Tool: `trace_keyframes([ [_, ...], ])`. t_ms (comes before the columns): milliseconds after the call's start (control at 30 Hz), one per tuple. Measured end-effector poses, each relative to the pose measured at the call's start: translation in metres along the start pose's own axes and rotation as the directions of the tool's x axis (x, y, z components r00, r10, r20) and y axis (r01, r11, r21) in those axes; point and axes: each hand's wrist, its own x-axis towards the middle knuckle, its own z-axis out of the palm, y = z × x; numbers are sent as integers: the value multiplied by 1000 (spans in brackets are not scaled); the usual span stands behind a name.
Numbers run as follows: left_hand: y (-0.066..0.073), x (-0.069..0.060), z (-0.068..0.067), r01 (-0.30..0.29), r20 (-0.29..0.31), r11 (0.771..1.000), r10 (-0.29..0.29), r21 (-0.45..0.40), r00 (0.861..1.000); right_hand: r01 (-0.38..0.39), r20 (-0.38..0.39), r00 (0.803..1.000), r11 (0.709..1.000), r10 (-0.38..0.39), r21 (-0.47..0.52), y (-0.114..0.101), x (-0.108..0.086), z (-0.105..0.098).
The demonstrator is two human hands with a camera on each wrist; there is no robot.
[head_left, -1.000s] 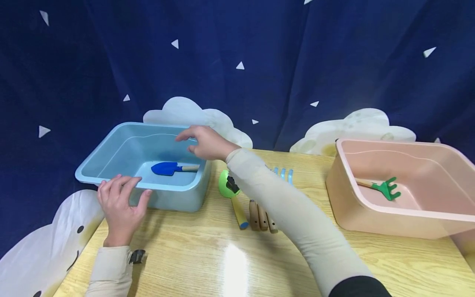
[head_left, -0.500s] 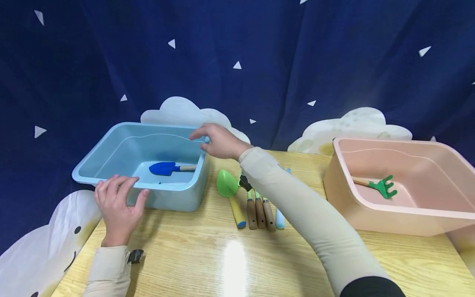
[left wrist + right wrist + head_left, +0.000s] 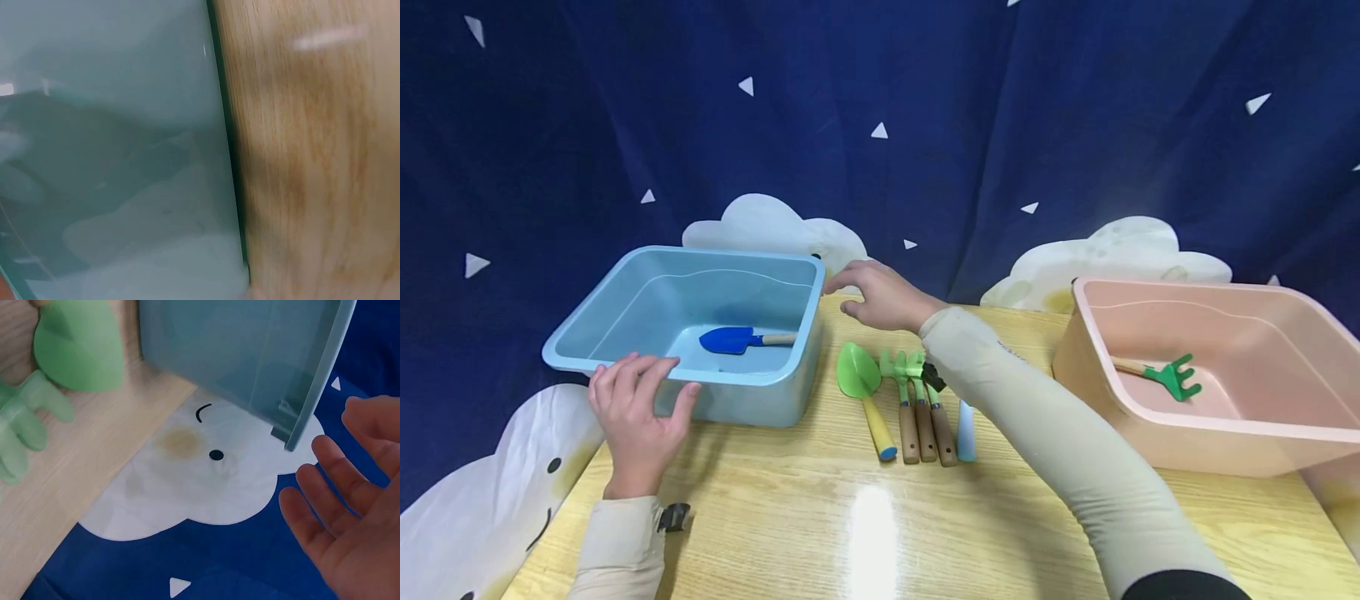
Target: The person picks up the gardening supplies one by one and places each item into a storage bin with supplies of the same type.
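My left hand rests at the front rim of a light blue plastic bin, fingers over the edge and thumb spread outside. Inside that bin lies a blue trowel with a wooden handle. My right hand hovers past the bin's right end, fingers loosely bent and holding nothing; the right wrist view has the hand near the bin's corner. Below it on the table, a green trowel with a yellow handle lies beside several green hand rakes with brown handles. Also there is a light blue handle, its head hidden by my sleeve.
A pink bin stands at the right of the wooden table, with a green hand rake in it. A dark blue curtain with white clouds hangs behind. The left wrist view holds the blue bin's wall.
My right hand has moved rightward from over the blue bin to beyond its right rim, and more of the tools show. My left hand stays at the front rim.
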Motion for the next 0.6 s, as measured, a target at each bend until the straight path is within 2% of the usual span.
trace_keyframes([
  [367,0,2,-2,4,14,1000,-4,8,1000,-49,14,999,998,49,48,16,-17,5],
  [600,0,0,-2,13,16,1000,-13,6,1000,-89,76,993,995,86,45,27,-33,21],
])
